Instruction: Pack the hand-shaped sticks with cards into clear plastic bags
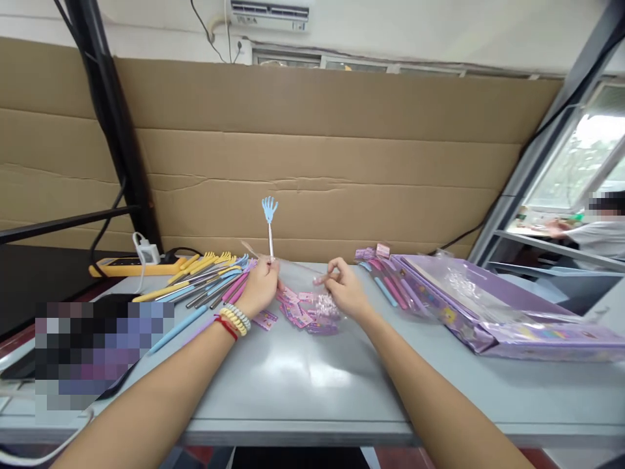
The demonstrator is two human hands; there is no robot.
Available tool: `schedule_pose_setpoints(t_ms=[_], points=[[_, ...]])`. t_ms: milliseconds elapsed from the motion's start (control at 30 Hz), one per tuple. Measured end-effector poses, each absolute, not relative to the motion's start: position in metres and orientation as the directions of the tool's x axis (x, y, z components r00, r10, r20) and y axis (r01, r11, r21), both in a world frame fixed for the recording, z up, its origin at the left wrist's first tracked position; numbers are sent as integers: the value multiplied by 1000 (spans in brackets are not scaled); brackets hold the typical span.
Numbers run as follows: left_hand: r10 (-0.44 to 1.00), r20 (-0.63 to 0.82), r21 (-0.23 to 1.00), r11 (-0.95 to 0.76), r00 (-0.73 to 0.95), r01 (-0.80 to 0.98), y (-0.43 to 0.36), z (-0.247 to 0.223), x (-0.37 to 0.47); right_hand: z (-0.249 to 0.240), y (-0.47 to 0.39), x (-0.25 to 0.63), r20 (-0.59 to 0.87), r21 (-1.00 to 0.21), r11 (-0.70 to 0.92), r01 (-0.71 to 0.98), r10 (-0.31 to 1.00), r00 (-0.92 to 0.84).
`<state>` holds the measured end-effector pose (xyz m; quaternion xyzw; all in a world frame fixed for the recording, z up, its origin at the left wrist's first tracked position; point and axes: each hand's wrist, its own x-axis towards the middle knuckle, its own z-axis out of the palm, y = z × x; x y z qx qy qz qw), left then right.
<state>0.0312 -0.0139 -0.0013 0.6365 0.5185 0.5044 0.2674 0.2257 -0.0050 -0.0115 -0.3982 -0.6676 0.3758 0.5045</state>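
Note:
A back scratcher (269, 210) with a light blue hand-shaped head and a silver rod stands upright in my left hand (261, 285), whose fingers are closed round its lower part. What looks like a clear plastic sleeve (303, 266) stretches between my hands. My right hand (346, 291) has thumb and forefinger pinched at its right end; the exact grip is blurred. Between and below the hands lie several pink printed cards (294, 314). Close under my right hand sits a clear bag of small whitish pieces (325, 306).
Yellow, blue and pink back scratchers (208, 280) are heaped left. Bagged ones (390, 283) lie right, beside a purple box (493, 303) with plastic on it. A yellow power strip (141, 266) and a blurred-out dark device (105, 345) occupy the left. Another person (598, 231) sits far right.

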Motion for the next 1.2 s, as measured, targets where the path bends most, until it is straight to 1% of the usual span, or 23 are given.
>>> schedule_pose_setpoints(t_ms=[100, 167, 300, 433, 500, 567, 700, 833, 867, 933, 1000, 1033, 1133, 1200], points=[[958, 286, 926, -266, -38, 267, -16, -1, 36, -13, -14, 217, 237, -935, 325, 142, 870, -433], [972, 235, 946, -224, -23, 233, -16, -2, 35, -12, -20, 211, 151, -958, 257, 127, 830, -537], [983, 182, 948, -175, 0, 267, -11, -7, 30, -6, -29, 206, 109, -978, 196, 71, 772, -627], [986, 168, 932, -163, 14, 324, -6, -11, 28, -3, -31, 206, 36, -970, 190, 152, 730, -683], [985, 173, 909, -161, 3, 384, -6, -11, 28, -6, -30, 206, 16, -957, 206, 205, 743, -669], [974, 224, 846, -184, -20, 501, -7, -9, 27, -10, -27, 205, 35, -940, 235, 248, 789, -613], [928, 372, 664, -255, -14, 703, -11, -4, 24, -16, -20, 206, 156, -930, 279, 239, 889, -430], [893, 444, 522, -322, 71, 790, -18, -1, 23, -15, -15, 207, 272, -912, 334, 236, 926, -261], [884, 450, 487, -362, 127, 795, -21, 0, 23, -15, -15, 207, 289, -910, 344, 233, 927, -239], [851, 430, 406, -481, 302, 777, -25, 1, 24, -15, -14, 207, 321, -908, 365, 206, 921, -221], [805, 368, 350, -584, 466, 732, -30, 1, 26, -14, -13, 206, 355, -901, 396, 178, 908, -223], [787, 340, 341, -614, 516, 712, -32, 1, 27, -14, -13, 206, 376, -895, 415, 164, 900, -222], [763, 325, 356, -646, 559, 675, -36, 2, 30, -11, -15, 206, 421, -887, 447, 118, 886, -195], [754, 337, 368, -657, 564, 658, -38, 3, 31, -9, -16, 205, 414, -896, 433, 93, 894, -174]])
